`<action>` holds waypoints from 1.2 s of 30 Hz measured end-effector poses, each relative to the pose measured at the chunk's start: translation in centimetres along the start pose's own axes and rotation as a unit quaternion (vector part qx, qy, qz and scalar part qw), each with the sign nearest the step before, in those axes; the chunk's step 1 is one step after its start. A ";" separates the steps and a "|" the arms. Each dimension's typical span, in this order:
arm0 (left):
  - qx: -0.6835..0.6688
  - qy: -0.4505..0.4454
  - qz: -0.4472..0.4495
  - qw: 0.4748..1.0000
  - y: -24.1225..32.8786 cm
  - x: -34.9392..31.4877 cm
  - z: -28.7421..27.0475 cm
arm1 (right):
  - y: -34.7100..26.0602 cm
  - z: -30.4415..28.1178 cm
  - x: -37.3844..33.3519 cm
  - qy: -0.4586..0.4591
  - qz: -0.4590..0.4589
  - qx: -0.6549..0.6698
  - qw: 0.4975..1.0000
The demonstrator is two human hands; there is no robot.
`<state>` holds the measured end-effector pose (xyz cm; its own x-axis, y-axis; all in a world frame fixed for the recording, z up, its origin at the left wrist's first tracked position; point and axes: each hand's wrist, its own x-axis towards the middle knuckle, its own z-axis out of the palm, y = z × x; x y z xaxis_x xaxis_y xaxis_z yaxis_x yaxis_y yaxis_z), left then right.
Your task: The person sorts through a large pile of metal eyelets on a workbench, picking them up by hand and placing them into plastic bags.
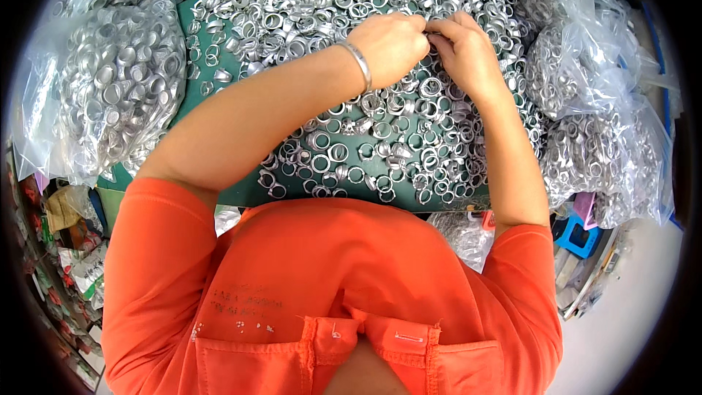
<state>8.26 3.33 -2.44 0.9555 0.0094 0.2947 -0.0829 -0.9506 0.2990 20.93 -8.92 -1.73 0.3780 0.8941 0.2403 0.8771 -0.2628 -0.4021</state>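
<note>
My left hand, with a silver bangle on its wrist, is curled closed over the heap of silver-coloured metal rings. Close against it, my right hand pinches with thumb and forefinger. The fingertips of both hands meet over a small dark thing, mostly hidden between them, whose kind I cannot make out. Loose rings lie scattered below the hands on the green table top, and the pile is thickest beyond them.
A clear plastic bag full of rings stands at the left, and more filled bags line the right side. A blue plastic holder sits below the table's right end. Packets and odds and ends are stacked at the lower left.
</note>
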 end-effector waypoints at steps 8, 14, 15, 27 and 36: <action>0.042 -0.030 0.044 0.998 -0.7 1.2 0.4 | 2.2 -0.2 0.3 -0.005 -0.037 0.146 0.989; -0.232 0.018 -0.065 0.970 -1.7 0.2 -0.2 | 3.6 -4.0 -0.5 0.004 0.201 0.696 0.689; -0.347 0.031 -0.115 0.930 -1.7 0.2 -0.6 | 4.3 -4.2 -0.5 -0.012 0.198 0.660 0.725; -0.634 0.051 -0.351 0.688 -2.8 -2.2 -5.5 | 3.6 -0.4 4.0 0.017 0.036 0.196 0.980; -0.648 0.056 -0.314 0.692 -2.7 -3.4 -5.3 | 0.0 -1.3 1.6 -0.014 -0.058 0.008 0.998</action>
<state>3.69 7.53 0.54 0.8966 0.3867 -0.2158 0.0855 0.3270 0.9411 21.93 -8.00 -0.18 0.2655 0.9277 0.2624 0.9100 -0.1512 -0.3861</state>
